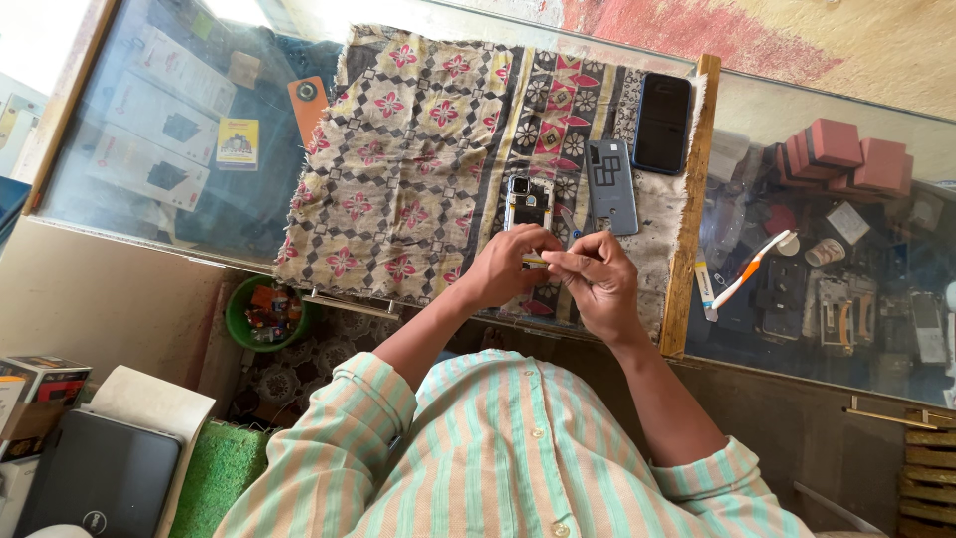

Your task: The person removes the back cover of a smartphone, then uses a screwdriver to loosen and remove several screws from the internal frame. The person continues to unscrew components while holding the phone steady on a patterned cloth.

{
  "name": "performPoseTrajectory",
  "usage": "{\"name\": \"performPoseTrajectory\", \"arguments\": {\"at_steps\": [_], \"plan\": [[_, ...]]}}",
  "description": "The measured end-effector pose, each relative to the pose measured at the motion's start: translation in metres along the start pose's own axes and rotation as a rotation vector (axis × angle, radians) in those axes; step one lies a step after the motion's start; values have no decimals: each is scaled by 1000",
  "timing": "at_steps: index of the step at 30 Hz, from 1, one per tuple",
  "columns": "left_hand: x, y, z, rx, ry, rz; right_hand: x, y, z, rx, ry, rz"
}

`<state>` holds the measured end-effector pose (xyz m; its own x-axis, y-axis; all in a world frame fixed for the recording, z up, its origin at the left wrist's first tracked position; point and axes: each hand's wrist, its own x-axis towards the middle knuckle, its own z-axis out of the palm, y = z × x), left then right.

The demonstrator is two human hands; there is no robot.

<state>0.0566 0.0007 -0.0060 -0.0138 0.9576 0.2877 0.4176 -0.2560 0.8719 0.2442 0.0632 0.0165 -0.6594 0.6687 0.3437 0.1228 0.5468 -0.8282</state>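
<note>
Left hand (508, 264) and right hand (597, 279) both pinch a tiny, thin yellow strip-like part (535, 261) above the patterned cloth (418, 149) near the tabletop's front edge. Judged light, fragile; fingertip grip at its ends suits. Opened grey phone (528, 202) lies just beyond.

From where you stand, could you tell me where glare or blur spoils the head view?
Head view: daylight glare whitens the glass counter at the top left corner; the patterned cloth and both hands, left hand and right hand, are evenly lit and sharp; the small part pinched between them is too tiny to identify.
</note>
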Motion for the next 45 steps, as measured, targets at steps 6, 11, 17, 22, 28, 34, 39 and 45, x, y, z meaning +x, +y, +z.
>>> {"name": "performPoseTrajectory", "arguments": {"at_steps": [6, 11, 17, 22, 28, 34, 39, 45], "plan": [[-2, -2, -4, -40, -117, -115, 4, -4, -6, 38, -40, -4], [0, 1, 1, 26, -12, -112, 6, -7, -5, 26, -49, -175], [-2, -3, -1, 19, -20, -26, 3, -6, 2, -43, 68, -63], [-4, -6, -4, 445, -200, -32, 1, -4, -2, -16, 94, -77], [-1, -15, 7, 565, -260, 39, -2, 15, -1, 11, 124, -132], [17, -38, 23, 733, -479, 47, -5, 45, -21, 117, 284, -138], [31, -34, 31, 860, -580, 150, -13, 62, -54, 315, 452, -45], [42, -20, 37, 981, -769, 165, -30, 77, -74, 434, 651, 104]]}}
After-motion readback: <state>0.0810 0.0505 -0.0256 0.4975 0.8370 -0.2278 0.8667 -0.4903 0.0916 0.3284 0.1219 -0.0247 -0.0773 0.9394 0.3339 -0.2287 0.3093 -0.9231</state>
